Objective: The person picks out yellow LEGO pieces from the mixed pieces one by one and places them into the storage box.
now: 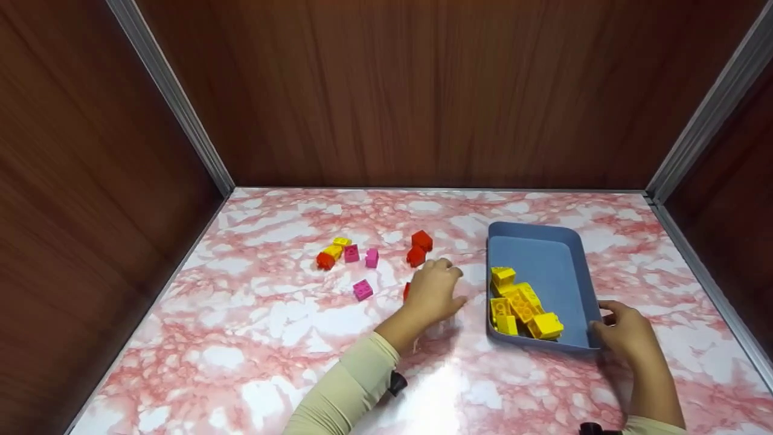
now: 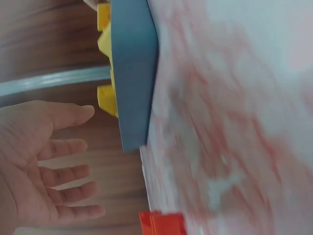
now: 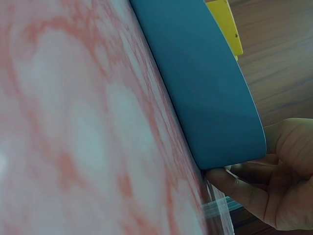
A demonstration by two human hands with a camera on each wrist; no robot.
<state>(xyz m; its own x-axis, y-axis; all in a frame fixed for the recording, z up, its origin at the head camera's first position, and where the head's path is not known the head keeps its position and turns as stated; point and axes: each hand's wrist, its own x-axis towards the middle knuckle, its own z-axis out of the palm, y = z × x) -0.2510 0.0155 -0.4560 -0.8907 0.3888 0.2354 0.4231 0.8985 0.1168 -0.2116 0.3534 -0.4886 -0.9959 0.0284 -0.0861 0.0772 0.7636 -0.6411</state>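
Several yellow building blocks (image 1: 520, 302) lie heaped at the near left part of a blue-grey tray (image 1: 558, 260). My right hand (image 1: 628, 332) grips the tray's right wall, thumb over the rim and fingers outside, as the right wrist view also shows. To the tray's left, my left hand (image 1: 432, 292) hovers over the table with its fingers spread and holds nothing; the left wrist view shows its bare palm (image 2: 24, 161). Beyond its fingers sit two red blocks (image 1: 416, 255). A further red block (image 1: 406, 292) is mostly hidden behind this hand.
Left of the hands lie pink blocks (image 1: 363, 290), a yellow block (image 1: 333, 252) touching a red block (image 1: 325, 261), and another small yellow block (image 1: 342, 241). The marbled table (image 1: 241, 338) is bounded by brown wooden panels (image 1: 435, 96) with metal edging.
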